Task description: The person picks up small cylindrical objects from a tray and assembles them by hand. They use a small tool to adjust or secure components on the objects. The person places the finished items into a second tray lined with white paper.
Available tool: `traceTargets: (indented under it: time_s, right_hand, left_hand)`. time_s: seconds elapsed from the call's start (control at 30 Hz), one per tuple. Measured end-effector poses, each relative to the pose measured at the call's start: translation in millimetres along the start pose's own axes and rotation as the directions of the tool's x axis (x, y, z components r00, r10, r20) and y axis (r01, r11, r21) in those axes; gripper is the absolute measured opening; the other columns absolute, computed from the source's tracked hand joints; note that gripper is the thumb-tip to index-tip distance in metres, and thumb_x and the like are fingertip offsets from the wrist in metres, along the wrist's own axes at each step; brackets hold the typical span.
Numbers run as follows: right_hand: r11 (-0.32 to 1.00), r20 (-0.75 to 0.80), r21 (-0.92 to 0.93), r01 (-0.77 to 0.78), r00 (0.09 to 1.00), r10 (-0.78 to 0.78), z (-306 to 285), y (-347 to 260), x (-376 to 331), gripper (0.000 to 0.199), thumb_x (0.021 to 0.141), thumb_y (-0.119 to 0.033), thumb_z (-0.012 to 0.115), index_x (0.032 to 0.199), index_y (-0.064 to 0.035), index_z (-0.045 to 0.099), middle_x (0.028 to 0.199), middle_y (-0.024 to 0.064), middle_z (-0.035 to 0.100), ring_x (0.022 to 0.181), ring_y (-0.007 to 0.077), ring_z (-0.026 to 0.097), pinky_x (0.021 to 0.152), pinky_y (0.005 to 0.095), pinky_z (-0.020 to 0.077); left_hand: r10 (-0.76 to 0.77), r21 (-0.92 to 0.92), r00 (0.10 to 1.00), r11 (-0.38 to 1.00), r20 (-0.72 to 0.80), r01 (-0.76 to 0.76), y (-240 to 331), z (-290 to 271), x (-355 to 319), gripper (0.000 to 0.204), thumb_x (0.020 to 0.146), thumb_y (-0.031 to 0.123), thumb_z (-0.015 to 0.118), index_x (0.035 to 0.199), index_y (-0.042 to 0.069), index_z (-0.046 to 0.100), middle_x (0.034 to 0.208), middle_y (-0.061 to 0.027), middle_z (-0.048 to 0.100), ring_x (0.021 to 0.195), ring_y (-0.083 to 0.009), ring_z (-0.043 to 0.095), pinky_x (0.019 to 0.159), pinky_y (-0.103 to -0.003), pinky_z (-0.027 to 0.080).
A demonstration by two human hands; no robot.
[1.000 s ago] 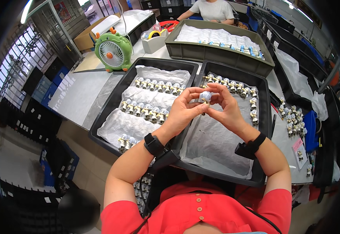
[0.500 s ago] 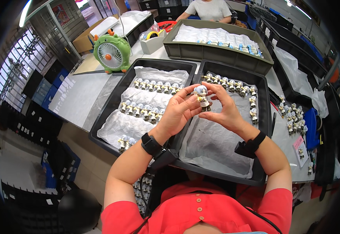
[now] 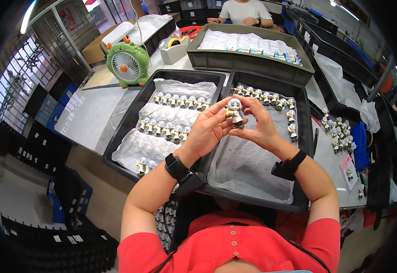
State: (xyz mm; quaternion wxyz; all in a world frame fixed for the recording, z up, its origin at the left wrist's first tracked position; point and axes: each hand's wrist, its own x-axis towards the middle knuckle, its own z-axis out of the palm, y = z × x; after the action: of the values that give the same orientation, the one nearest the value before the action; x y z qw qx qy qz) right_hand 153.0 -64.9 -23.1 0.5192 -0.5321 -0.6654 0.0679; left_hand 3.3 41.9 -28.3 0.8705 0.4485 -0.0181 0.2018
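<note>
A small figurine (image 3: 235, 113) with pale blue-white hair, a white outfit and dark feet is held upright between my two hands. My left hand (image 3: 206, 129) pinches its side with thumb and fingers. My right hand (image 3: 263, 126) curves round the other side, fingertips at the head and thumb by the feet. Both hands are above the inner edges of two black trays. In the left tray (image 3: 108, 157), rows of similar figurines (image 3: 165, 128) lie between white wrapping sheets. The right tray (image 3: 304, 136) has figurines (image 3: 271, 98) along its far and right sides, on a white sheet (image 3: 248, 170).
A green tray (image 3: 248, 63) with blue-haired figurines stands beyond, and a person in a white shirt (image 3: 244, 12) sits behind it. The green fan (image 3: 126, 63) is at far left. Loose figurines (image 3: 342, 136) and a pink-and-white card (image 3: 348, 172) lie on the right of the table.
The figurine has turned slightly in my fingers, its feet now tilted a little. The person across has brought their hands into view. My view has shifted slightly.
</note>
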Motion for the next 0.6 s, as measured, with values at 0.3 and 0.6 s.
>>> traceTargets:
  time_s: [0.3,0.6]
  right_hand:
    - [0.998,-0.033,0.052,-0.022,0.999,0.024,4.2,9.4,-4.9,0.072,0.064,-0.023,0.082,0.126,-0.0083,0.048,0.106,0.0069,0.051,0.092,0.0189,0.052,0.08,0.0316,0.0468]
    - [0.985,-0.05,0.149,-0.089,0.994,0.098,13.2,16.5,-9.0,0.071,0.064,-0.019,0.081,0.126,-0.0089,0.048,0.102,0.0048,0.049,0.093,0.0172,0.05,0.078,0.0297,0.0466]
  left_hand:
    - [-0.016,-0.008,1.0,1.0,-0.008,0.016,-0.5,4.4,1.4,0.042,0.096,0.017,0.041,0.135,0.002,0.033,0.123,-0.0176,0.051,0.106,-0.032,0.058,0.084,-0.037,0.052]
    - [-0.005,-0.034,0.998,0.999,-0.056,0.003,-7.0,0.3,1.9,0.04,0.096,0.015,0.039,0.134,0.002,0.033,0.114,-0.0151,0.055,0.104,-0.0319,0.059,0.085,-0.038,0.051]
